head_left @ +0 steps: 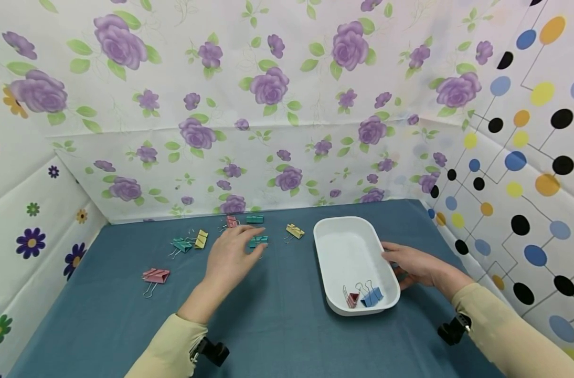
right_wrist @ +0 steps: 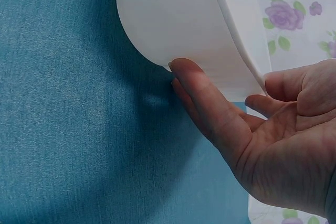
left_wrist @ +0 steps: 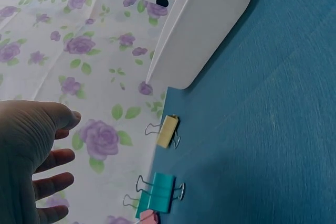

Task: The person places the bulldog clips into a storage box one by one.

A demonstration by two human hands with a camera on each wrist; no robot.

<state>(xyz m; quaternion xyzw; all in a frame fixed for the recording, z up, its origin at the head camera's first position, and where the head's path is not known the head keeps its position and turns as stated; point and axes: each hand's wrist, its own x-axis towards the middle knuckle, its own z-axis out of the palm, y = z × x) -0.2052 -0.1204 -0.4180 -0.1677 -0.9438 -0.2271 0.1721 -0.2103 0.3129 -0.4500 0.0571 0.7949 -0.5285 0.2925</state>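
Note:
My left hand (head_left: 227, 257) hovers over the table with fingers spread and nothing in them. Partly behind it are a teal binder clip (head_left: 258, 240) and a pink binder clip (head_left: 231, 222). Another teal clip (head_left: 255, 219) lies farther back, with a yellow binder clip (head_left: 295, 231) to the right. My right hand (head_left: 416, 263) touches the right side of a white tray (head_left: 319, 257); in the right wrist view its fairly straight fingers (right_wrist: 197, 85) rest against the outer wall and rim. Inside the tray's near end sit a red binder clip (head_left: 352, 300) and a blue binder clip (head_left: 373, 297).
Left of my left hand lie a teal clip (head_left: 181, 244), a yellow clip (head_left: 201, 239) and, nearer, a pink clip (head_left: 156, 275). The blue cloth-covered table (head_left: 287, 336) meets a flowered back sheet (head_left: 249, 178) and a dotted sheet (head_left: 495, 210) on the right.

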